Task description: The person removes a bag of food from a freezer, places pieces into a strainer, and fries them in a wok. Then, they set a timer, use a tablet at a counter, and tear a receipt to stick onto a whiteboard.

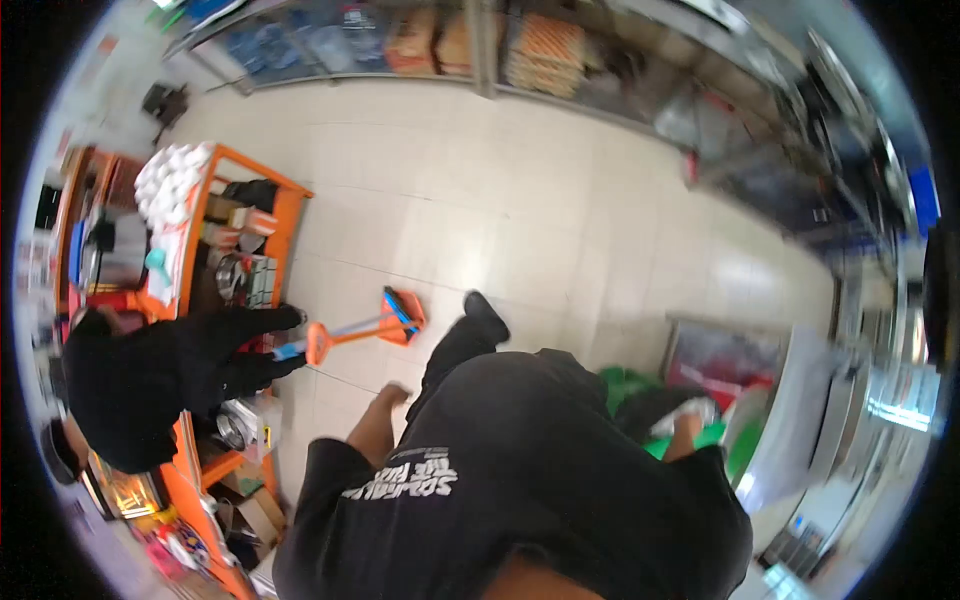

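Note:
My left hand point(396, 393) hangs beside my body over the floor, its fingers curled with nothing in them. An orange dustpan point(403, 322) with a blue brush point(402, 310) on it lies ahead of that hand, apart from it. On the other side, my right hand point(686, 430) overlaps a crumpled white item point(697, 408) on a dark bundle point(645, 412), and its fingers are hidden; I cannot tell whether it grips the white item. Green bags point(622, 386) are around the bundle. My dark shoe point(487, 316) is on the floor near the dustpan.
An orange shelf unit point(293, 215) at left holds boxes, pots and a pile of white round items point(172, 182). A person in dark clothes point(130, 385) is beside it, near the dustpan's handle. Metal shelving point(484, 50) with egg trays point(548, 55) runs along the back. Pale tiles point(480, 190) form the floor.

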`<state>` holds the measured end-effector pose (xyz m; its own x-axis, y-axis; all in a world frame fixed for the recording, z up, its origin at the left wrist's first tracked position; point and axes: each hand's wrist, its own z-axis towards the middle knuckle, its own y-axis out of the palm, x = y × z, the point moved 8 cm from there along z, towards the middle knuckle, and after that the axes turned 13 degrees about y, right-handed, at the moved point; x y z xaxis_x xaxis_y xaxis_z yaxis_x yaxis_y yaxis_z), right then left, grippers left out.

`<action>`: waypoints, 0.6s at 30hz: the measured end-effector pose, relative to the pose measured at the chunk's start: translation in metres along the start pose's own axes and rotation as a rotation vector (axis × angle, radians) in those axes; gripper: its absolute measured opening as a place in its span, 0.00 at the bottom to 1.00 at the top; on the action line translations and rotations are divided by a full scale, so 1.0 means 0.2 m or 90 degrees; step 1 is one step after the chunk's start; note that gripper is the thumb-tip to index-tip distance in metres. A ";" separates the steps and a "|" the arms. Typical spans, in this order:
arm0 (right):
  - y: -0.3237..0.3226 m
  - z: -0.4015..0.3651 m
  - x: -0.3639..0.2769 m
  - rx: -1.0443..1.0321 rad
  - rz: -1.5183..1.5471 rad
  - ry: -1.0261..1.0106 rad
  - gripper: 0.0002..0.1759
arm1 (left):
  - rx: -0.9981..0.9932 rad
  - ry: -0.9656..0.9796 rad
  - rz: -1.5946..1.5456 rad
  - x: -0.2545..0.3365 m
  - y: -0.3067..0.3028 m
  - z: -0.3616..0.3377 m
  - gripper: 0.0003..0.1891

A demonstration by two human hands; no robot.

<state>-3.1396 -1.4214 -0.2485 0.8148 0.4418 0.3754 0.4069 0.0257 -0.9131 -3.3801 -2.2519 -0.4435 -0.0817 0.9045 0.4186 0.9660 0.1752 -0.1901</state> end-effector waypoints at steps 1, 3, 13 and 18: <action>-0.10 -0.03 -0.19 -0.002 0.047 -0.009 0.15 | 0.129 0.106 0.229 0.12 -0.37 0.13 0.22; -0.21 -0.09 -0.70 -0.055 0.135 -0.063 0.14 | 0.263 0.095 0.142 0.52 -1.20 0.03 0.21; -0.86 -0.04 -3.64 -0.377 0.066 -0.341 0.15 | 0.700 0.402 -0.033 1.07 -4.13 -0.32 0.13; -1.22 0.52 -4.94 -0.273 -0.114 -0.452 0.16 | 0.724 0.265 -0.062 0.40 -4.64 -0.33 0.14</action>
<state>-4.0869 -1.7713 -0.4136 0.3284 0.9255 0.1888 0.7428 -0.1296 -0.6568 -4.2671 -2.3673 -0.1738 0.1452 0.7117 0.6874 0.1760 0.6651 -0.7257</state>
